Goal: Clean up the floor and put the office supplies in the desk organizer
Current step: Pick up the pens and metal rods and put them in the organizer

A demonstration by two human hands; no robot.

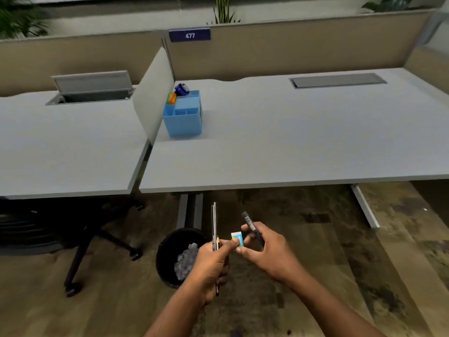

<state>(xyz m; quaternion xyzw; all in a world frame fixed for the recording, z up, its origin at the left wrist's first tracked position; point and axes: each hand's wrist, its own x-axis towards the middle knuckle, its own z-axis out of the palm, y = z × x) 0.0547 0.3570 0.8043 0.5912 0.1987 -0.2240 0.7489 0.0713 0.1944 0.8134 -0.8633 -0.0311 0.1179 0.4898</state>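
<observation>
My left hand (pixel 213 261) is closed around several thin pencils (pixel 214 222) that stand upright above the floor. My right hand (pixel 266 249) grips a black pen (pixel 249 221) angled up and to the left. A small white and blue eraser (pixel 237 238) sits pinched between the fingertips of both hands. The blue desk organizer (pixel 183 117) stands on the grey desk (pixel 291 142), beside the divider panel. It holds an orange and green item (pixel 171 98) and a dark blue object (pixel 182 88) at its back.
A black waste bin (pixel 167 244) with crumpled paper stands on the floor just left of my hands. A black office chair (pixel 80 239) sits under the left desk. A white desk leg (pixel 364 205) runs down at the right. Cable hatches lie in both desktops.
</observation>
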